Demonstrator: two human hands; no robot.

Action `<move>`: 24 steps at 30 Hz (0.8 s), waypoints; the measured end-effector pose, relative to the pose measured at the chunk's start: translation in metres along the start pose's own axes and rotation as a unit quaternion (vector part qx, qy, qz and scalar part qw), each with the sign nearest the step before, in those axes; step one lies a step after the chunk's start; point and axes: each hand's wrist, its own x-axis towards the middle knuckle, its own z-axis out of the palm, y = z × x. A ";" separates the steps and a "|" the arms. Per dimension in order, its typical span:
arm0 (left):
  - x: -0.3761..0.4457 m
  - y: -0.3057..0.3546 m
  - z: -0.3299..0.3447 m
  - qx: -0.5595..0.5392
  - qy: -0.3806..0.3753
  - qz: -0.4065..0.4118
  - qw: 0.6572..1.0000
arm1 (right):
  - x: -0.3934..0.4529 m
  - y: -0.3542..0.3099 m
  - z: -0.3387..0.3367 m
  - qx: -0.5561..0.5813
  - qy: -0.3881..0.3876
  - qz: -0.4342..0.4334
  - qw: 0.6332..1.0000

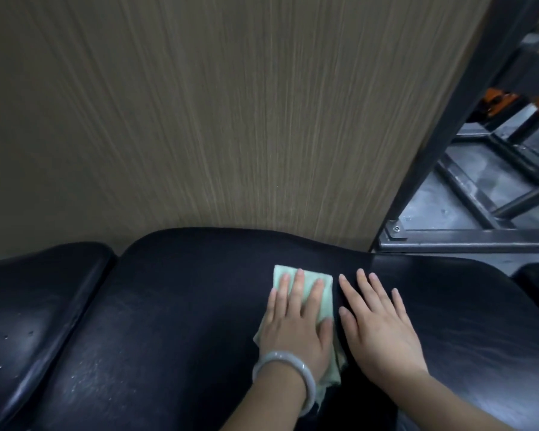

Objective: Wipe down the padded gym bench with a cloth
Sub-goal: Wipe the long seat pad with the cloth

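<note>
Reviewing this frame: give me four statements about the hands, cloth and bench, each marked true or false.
1. The left hand presses flat on a pale green cloth. True.
2. The right hand grips the cloth. False: it rests open on the bare black bench pad, beside the cloth.
3. A pale bangle sits on the left wrist. True.
4. The cloth lies on the floor. False: it lies on the bench pad.

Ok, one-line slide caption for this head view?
Left hand presses a green cloth flat on the black padded bench; right hand rests flat beside it.
</note>
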 end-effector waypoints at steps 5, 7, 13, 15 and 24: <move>-0.078 -0.024 -0.002 -0.003 -0.006 0.036 0.999 | 0.001 -0.014 0.012 -0.016 0.022 -0.020 0.999; -0.082 -0.039 -0.002 0.005 0.003 0.035 0.999 | -0.001 -0.024 0.018 -0.014 0.046 -0.047 0.998; -0.018 -0.057 -0.020 -0.006 -0.006 -0.103 0.995 | -0.019 -0.044 0.021 -0.020 0.090 -0.123 0.988; -0.007 -0.056 -0.019 -0.004 -0.004 -0.116 0.993 | -0.022 -0.048 0.017 -0.017 0.093 -0.124 0.988; -0.097 -0.089 -0.028 -0.014 -0.024 -0.137 0.990 | -0.027 -0.096 0.022 -0.029 0.042 -0.104 0.993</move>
